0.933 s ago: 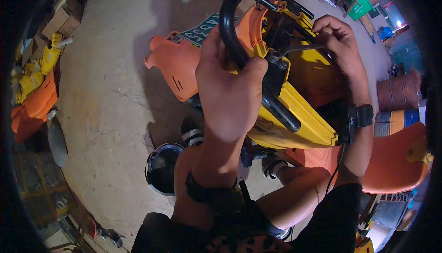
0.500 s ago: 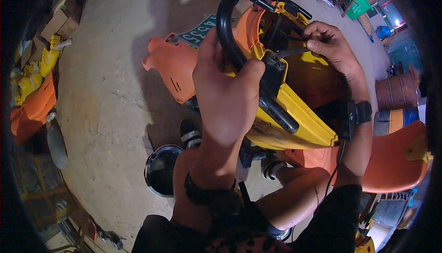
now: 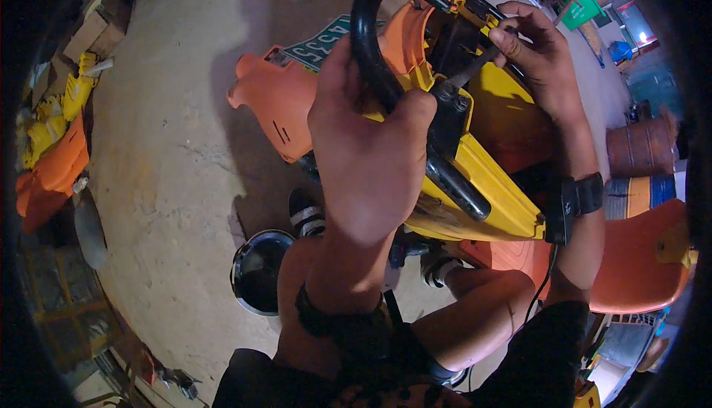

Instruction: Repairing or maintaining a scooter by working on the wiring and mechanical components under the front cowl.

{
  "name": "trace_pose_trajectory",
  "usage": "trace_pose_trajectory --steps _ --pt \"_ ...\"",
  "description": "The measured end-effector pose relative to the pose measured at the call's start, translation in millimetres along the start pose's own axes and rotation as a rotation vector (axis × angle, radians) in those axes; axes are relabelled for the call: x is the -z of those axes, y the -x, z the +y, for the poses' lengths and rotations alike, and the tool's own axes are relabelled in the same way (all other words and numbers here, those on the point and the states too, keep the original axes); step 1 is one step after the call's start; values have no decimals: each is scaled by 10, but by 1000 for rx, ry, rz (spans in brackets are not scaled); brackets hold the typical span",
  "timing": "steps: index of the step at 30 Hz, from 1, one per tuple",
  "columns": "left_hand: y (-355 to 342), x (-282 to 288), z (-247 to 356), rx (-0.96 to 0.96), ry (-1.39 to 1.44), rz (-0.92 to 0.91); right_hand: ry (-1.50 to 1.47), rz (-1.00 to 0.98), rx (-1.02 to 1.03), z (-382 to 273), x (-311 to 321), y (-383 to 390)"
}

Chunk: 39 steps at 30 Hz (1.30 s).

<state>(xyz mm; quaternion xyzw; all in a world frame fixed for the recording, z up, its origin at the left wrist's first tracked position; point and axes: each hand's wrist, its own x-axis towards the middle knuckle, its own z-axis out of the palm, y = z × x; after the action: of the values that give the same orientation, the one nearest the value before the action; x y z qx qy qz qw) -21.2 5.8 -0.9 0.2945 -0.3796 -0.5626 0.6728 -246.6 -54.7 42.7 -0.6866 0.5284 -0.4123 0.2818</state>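
Observation:
In front of me stands a vehicle body with yellow panels (image 3: 489,178), an orange front cover (image 3: 274,100) and a thick black tubular bar (image 3: 365,26). My left hand (image 3: 371,156) is closed round the bar, with the thumb on its right side and the fingertips partly hidden. My right hand (image 3: 538,56) is above the opening in the yellow body. Thumb and fingers pinch the end of a thin dark strip (image 3: 475,67), which runs down to a black bracket (image 3: 449,107). Whether it is a strap or a cable, I cannot tell.
A black bucket (image 3: 259,274) stands on the floor near my left leg. An orange seat-like panel (image 3: 638,267) is at the right. Orange and yellow parts (image 3: 55,167) and cardboard boxes (image 3: 104,26) lie along the left. A green bin (image 3: 578,4) stands far right.
My right hand has moved slightly up and right, drawing the dark strip straighter. My left hand stays on the bar. The vehicle body sits slightly differently in view.

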Motion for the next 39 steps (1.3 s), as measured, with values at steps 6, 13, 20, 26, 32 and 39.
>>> trace_pose_trajectory --steps 6,13,20,26,32,39 --pt "-3 -11 3 -4 14 23 -266 -40 28 -98 -179 17" --pt "5 -43 -17 -4 90 35 -197 -54 47 -189 -296 -94" --pt "-26 -64 40 49 115 102 -98 -69 150 -394 -413 -240" --pt "-27 -66 39 48 137 55 277 105 304 -327 -670 -255" --pt "-32 0 130 109 75 42 -215 75 -15 -510 -638 -244" --pt "-9 -26 108 109 71 94 -559 135 -64 -649 -369 -148"
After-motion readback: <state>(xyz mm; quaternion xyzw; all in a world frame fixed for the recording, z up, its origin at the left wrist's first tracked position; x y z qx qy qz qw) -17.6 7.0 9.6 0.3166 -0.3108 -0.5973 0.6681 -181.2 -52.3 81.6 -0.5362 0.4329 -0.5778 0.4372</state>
